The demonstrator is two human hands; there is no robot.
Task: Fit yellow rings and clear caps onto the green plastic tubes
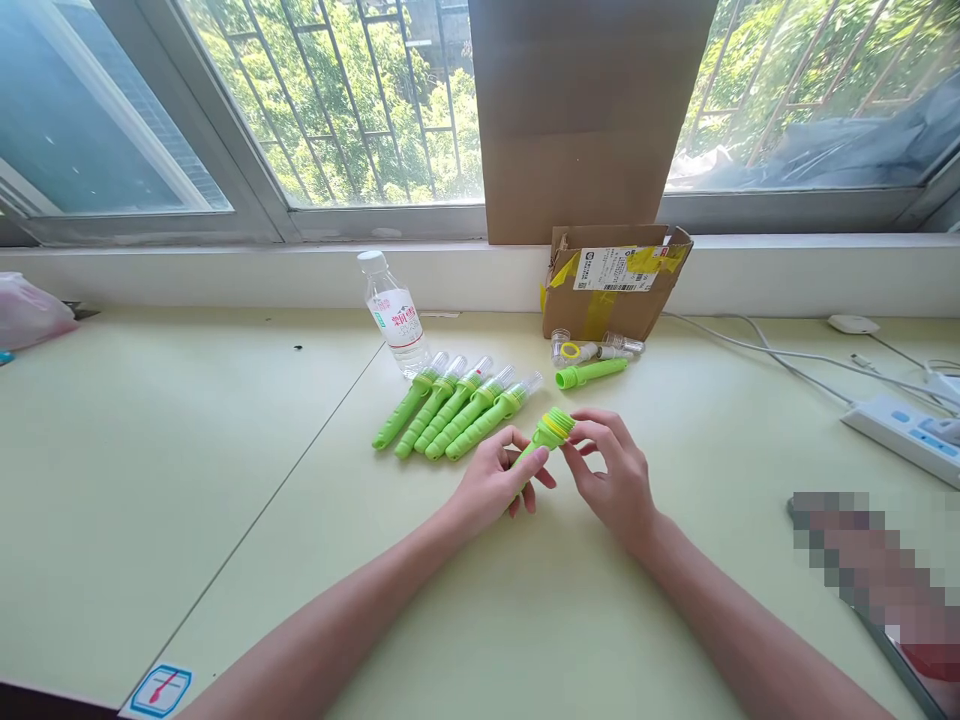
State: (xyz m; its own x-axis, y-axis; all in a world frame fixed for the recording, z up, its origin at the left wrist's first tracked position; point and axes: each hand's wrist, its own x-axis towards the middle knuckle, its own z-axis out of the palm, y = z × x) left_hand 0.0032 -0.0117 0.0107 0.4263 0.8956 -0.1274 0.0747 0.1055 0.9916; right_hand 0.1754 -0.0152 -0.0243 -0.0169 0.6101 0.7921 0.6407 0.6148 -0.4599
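My left hand (504,472) is closed around a green plastic tube (552,430), shaped like a flashlight handle, whose wide threaded end points up and right. A yellow ring (556,424) sits around that end. The fingers of my right hand (611,470) are pinched against the threaded end from the right; their tips are partly hidden. Just left of my hands, several green flashlight-shaped sticks (451,412) with clear caps lie side by side. Beyond my right hand lies a loose green tube (592,373), beside clear caps (624,343) and a white piece with a yellow ring (579,352).
A water bottle (397,320) stands behind the row of sticks. Against the sill is an open cardboard box (611,290). Cables run to a white power strip (900,435) at right. A phone-like dark object (885,640), partly pixelated, lies at front right. A pink bag (30,312) is far left.
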